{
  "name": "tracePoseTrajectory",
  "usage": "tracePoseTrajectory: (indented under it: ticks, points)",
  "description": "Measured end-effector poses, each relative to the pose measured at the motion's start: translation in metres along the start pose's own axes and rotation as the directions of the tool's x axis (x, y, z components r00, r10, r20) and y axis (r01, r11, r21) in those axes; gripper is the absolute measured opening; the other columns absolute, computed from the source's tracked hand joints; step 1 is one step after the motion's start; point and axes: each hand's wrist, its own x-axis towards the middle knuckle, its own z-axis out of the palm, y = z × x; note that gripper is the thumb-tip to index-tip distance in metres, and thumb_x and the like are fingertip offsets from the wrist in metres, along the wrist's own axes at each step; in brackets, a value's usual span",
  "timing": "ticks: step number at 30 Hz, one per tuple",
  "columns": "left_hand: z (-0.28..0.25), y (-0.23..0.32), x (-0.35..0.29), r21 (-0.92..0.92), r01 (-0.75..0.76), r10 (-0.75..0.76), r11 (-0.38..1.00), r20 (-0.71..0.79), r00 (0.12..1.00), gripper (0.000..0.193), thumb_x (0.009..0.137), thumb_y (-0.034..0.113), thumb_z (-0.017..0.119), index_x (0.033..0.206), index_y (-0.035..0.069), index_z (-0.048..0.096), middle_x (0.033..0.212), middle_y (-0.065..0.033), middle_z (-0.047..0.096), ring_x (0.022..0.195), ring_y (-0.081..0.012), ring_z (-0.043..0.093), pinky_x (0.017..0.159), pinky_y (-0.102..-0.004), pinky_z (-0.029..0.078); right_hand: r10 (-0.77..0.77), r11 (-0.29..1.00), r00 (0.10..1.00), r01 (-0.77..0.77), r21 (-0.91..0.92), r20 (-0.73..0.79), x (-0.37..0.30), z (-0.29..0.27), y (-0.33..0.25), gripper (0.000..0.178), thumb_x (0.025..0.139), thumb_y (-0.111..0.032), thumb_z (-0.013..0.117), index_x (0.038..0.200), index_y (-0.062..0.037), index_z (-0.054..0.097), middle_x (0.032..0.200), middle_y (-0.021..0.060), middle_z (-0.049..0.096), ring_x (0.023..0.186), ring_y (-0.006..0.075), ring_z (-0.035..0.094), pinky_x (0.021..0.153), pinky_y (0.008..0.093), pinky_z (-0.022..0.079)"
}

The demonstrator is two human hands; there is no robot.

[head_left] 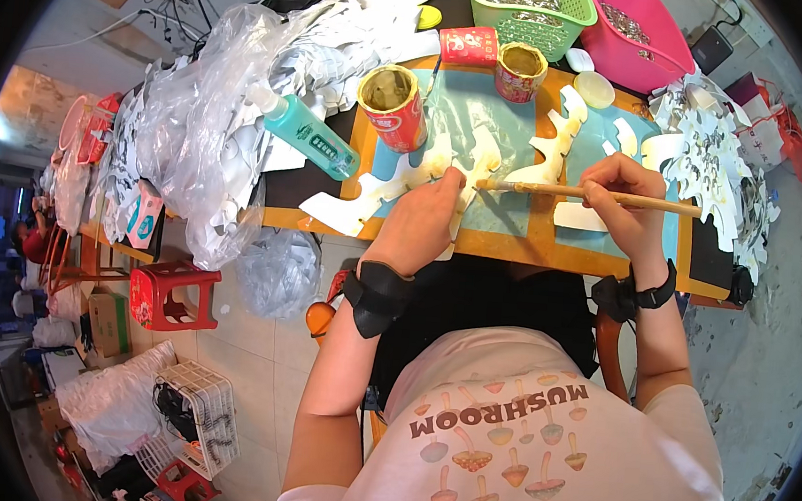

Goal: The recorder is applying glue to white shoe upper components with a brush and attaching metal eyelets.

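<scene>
My right hand [626, 198] is closed around the wooden handle of a long brush [561, 193]. Its bristle end points left and meets a white cut-out piece [482, 153] with wavy edges. With thumb and fingers, my left hand [418, 219] pinches that piece near the table's front edge; my fingers hide part of it. Similar wavy pieces lie to the left [368, 196] and right [561, 136], with yellowish smears on them. Behind my left hand stands a red can [395, 118] of thick yellowish-brown paste. A second paste can [520, 74] stands farther back.
A teal bottle [314, 137] leans at the left beside crumpled clear plastic [210, 104] and heaped white pieces. Green [570, 24] and pink [666, 59] baskets of small metal parts stand at the back. More white pieces [709, 171] pile up right. A red stool [171, 296] stands on the floor.
</scene>
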Motion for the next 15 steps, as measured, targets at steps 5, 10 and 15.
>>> tracePoseTrajectory:
  ticks: [5, 10, 15]
  points:
    - [-0.0007, 0.0011, -0.0002, -0.006, 0.002, -0.002, 1.000, 0.000, 1.000, 0.036, 0.079, -0.013, 0.049, 0.112, 0.001, 0.046, 0.104, -0.0222, 0.065, 0.098, -0.0411, 0.062, 0.080, -0.0459, 0.050, 0.018, 0.998, 0.999, -0.016, 0.056, -0.034, 0.0034, -0.0030, 0.0005, 0.007, 0.081, -0.003, 0.064, 0.077, 0.0014, 0.061, 0.070, 0.0022, 0.063, 0.062, 0.0041, 0.053, 0.056, 0.0199, 0.042]
    - [-0.0002, 0.0013, 0.0001, 0.002, 0.013, -0.013, 1.000, 0.007, 1.000, 0.036, 0.079, -0.013, 0.050, 0.112, 0.001, 0.047, 0.103, -0.0215, 0.065, 0.096, -0.0404, 0.063, 0.079, -0.0461, 0.050, -0.013, 1.000, 1.000, 0.013, -0.021, 0.023, 0.0042, -0.0039, 0.0038, 0.007, 0.081, -0.002, 0.064, 0.075, 0.0011, 0.061, 0.068, 0.0012, 0.061, 0.061, 0.0034, 0.052, 0.055, 0.0197, 0.041]
    - [0.0023, -0.0013, -0.0007, -0.001, -0.027, 0.027, 1.000, -0.040, 0.999, 0.036, 0.079, -0.013, 0.050, 0.112, 0.002, 0.047, 0.101, -0.0212, 0.065, 0.093, -0.0403, 0.063, 0.077, -0.0465, 0.050, -0.035, 0.998, 0.999, 0.034, -0.058, -0.012, 0.0056, -0.0026, -0.0005, 0.007, 0.080, -0.002, 0.064, 0.076, 0.0012, 0.061, 0.068, 0.0010, 0.061, 0.061, 0.0033, 0.051, 0.055, 0.0201, 0.040]
